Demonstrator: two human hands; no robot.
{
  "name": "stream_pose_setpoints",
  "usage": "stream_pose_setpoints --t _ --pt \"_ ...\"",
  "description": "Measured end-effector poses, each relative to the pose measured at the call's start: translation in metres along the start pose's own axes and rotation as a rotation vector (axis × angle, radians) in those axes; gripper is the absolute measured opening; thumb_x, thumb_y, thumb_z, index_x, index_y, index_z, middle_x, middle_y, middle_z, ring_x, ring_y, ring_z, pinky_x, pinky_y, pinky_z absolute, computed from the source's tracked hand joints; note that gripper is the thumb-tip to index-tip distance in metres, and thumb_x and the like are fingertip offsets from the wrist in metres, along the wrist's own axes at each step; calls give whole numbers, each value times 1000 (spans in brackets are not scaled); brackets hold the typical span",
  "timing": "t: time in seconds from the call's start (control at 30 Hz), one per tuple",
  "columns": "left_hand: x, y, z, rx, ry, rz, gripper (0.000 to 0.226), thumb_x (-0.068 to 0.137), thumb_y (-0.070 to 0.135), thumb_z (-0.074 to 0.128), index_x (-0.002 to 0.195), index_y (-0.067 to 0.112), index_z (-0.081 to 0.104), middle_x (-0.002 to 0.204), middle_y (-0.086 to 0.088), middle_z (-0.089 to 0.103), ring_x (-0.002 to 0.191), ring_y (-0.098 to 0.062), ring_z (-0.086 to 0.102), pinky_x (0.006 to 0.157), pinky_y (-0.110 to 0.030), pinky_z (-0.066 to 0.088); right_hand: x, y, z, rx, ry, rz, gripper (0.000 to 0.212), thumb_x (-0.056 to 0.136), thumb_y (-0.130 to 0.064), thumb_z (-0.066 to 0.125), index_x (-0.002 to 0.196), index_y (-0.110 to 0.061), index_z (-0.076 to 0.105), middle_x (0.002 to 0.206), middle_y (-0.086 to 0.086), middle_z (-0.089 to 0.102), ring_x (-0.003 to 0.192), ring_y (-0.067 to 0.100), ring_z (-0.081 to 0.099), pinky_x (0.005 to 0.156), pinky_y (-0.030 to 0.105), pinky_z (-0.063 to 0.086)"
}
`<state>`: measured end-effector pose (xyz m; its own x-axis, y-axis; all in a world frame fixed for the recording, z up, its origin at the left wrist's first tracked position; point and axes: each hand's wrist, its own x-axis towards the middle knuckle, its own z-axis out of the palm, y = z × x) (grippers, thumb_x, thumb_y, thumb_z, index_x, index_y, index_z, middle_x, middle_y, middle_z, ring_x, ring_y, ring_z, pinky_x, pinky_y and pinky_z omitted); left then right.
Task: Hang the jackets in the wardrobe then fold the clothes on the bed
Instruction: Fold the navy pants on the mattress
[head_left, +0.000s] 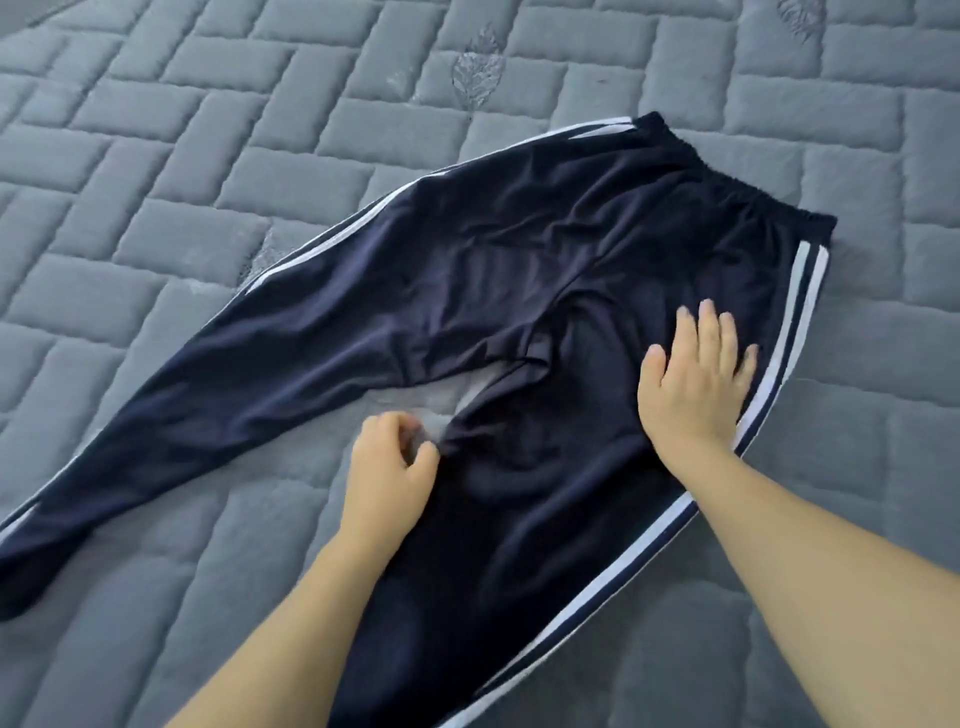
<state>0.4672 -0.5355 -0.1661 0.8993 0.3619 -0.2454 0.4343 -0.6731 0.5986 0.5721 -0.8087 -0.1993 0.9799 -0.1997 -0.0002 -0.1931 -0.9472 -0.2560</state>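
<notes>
track pants (467, 270): navy with white side stripes, spread flat on the grey quilted bed (156, 156), waistband far right, legs splayed toward me and left | my right hand (696, 379): fingers straight, pressing flat on the near leg's thigh | my left hand (387, 462): fingers curled, pinching that leg's inner edge below the crotch

Near trouser leg (519, 545) — hem beyond bottom edge — fabric partly under both forearms.
</notes>
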Motion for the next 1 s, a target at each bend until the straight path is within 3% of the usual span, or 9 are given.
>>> stream_pose_setpoints --t 0.2,0.33,0.4,0.5,0.6,0.7,0.77,0.87,1.0 --pt "-78 -56 -58 -346 -712 -417 15 92 21 62 104 22 71 98 -2 76 93 -24 72 90 -42 55 -203 -68 -23 433 -58 430 77 86 -30 68 148 -7 31 152 17 31 138 34 31 112 49 24" --pt "-125 -81 -74 -240 -862 -543 22 84 26 72 104 19 71 91 -3 77 85 -24 73 86 -41 58 -269 -112 -32 820 -134 994 83 77 -20 76 147 -21 30 139 10 40 121 33 46 101 46 39" --pt "-143 -93 -87 -200 -935 -554 32 75 30 77 105 18 71 93 -4 76 88 -25 73 85 -37 58 -284 -126 -32 1117 -216 1227 67 81 -10 70 137 -21 36 117 1 52 94 24 58 81 35 48" --pt "-169 -114 -110 -275 -989 -600 41 66 29 77 102 12 71 96 -9 76 90 -28 72 74 -30 56 -296 -133 -33 1107 -317 1197 10 89 -4 52 97 -9 50 81 4 53 64 19 48 56 28 38" --pt "-184 -119 -141 -338 -1082 -613 22 76 18 74 98 16 73 98 -8 75 83 -21 72 66 -27 56 -299 -128 -39 1071 -196 1225 22 97 -11 44 114 -4 57 99 8 56 83 26 52 73 34 45" --pt "-182 -116 -178 57 -1200 -416 20 85 18 67 106 15 67 91 -7 71 64 -20 66 49 -23 48 -302 -113 -48 1135 -144 1308 35 100 -22 41 133 -12 49 122 7 54 102 27 54 82 39 48" --pt "-181 -118 -205 204 -1210 -310 7 89 15 61 94 19 64 77 -1 65 50 -16 59 41 -20 36 -304 -106 -51 1104 -150 1274 39 100 -30 42 135 -13 46 125 6 53 106 26 53 91 41 48" --pt "-182 -136 -236 -152 -943 -278 31 89 7 59 64 25 58 58 9 52 49 -6 49 46 -21 32 -319 -119 -54 1128 -245 1216 42 93 -29 56 130 -11 50 118 7 57 102 29 59 93 46 51" --pt "-189 -157 -246 -436 -718 -350 9 89 30 69 90 25 61 78 11 70 71 -8 66 60 -14 48 -364 -168 -48 1332 -566 1222 23 93 -12 58 116 -10 58 98 11 66 78 23 63 66 38 54"
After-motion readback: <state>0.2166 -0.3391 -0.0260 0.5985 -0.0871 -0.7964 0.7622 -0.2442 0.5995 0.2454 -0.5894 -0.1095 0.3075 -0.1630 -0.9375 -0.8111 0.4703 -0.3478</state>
